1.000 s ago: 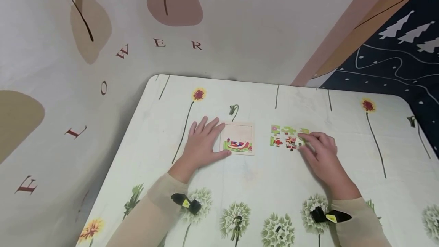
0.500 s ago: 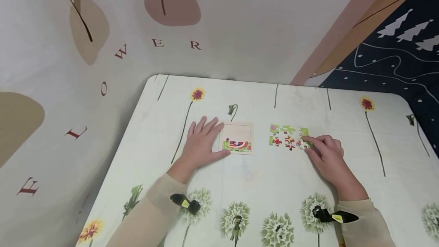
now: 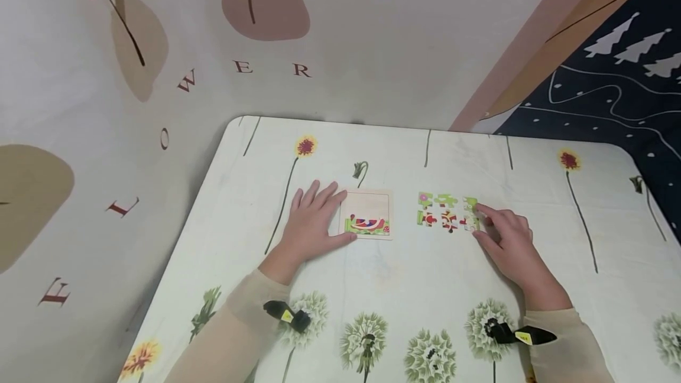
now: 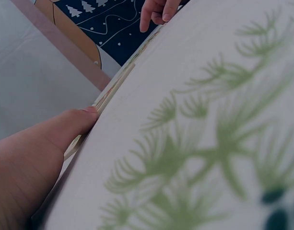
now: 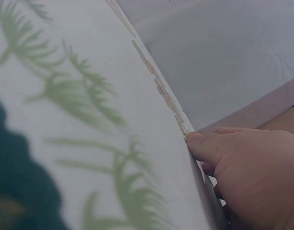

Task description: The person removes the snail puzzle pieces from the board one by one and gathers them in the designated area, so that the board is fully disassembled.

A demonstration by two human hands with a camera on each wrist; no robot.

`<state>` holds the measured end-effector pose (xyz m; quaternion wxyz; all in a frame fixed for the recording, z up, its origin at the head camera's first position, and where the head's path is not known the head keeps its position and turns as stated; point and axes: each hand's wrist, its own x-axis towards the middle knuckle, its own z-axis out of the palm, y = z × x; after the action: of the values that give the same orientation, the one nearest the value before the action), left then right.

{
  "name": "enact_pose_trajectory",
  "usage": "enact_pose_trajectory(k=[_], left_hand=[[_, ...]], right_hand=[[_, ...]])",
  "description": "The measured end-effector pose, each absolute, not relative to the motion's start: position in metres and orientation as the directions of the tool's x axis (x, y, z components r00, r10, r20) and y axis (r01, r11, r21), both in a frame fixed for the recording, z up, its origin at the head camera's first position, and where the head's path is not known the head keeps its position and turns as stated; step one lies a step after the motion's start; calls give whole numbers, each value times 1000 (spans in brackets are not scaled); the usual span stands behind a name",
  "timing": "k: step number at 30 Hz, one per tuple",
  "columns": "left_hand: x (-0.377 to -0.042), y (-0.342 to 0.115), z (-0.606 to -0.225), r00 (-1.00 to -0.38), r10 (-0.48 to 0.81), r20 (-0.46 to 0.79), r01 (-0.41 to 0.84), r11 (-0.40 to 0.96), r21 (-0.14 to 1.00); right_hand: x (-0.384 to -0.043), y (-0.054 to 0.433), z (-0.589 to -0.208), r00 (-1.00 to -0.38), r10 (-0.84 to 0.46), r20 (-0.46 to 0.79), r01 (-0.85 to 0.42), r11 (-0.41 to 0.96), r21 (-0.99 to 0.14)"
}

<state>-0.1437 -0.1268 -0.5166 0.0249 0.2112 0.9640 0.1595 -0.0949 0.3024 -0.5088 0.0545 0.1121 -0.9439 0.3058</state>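
My left hand (image 3: 312, 221) lies with its fingers spread at the left side of a square wooden puzzle board (image 3: 366, 192). Its thumb rests on the lower left of the board, with the index fingertip at the upper left edge. A colourful red and green strip of picture fills the bottom of the board; above it is bare wood. To the right lie several loose jigsaw pieces (image 3: 450, 220) in two rows. My right hand (image 3: 508, 241) touches the right-hand column: index fingertip beside the upper right piece (image 3: 470, 203), thumb tip beside the lower right piece (image 3: 470, 223).
The table (image 3: 393, 288) wears a white cloth printed with flowers and dandelions. A pale printed curtain (image 3: 372, 87) stands behind its far edge, with a dark blue printed cloth (image 3: 596, 96) at the right. Black straps circle both sleeves.
My right hand has drawn back to the right with the lower right piece, then the index finger has moved up beside the upper right piece. The left hand has stayed in place.
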Motion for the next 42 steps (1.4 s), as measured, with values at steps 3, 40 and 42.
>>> enact_pose_trajectory(k=[3,40,42], left_hand=[[-143,-126,-518,-909,417,10,398,860,318],[-142,-130,-518,-900,434,32,422,853,308],[-142,-131,-518,-901,433,33,422,852,310]], right_hand=[[-93,303,-509,-974,-161,157,-222,789,-572],[-134,113,-487,-862,-474,178,-487,681,-547],[-135,106,-488,-869,-469,156,-471,690,-550]])
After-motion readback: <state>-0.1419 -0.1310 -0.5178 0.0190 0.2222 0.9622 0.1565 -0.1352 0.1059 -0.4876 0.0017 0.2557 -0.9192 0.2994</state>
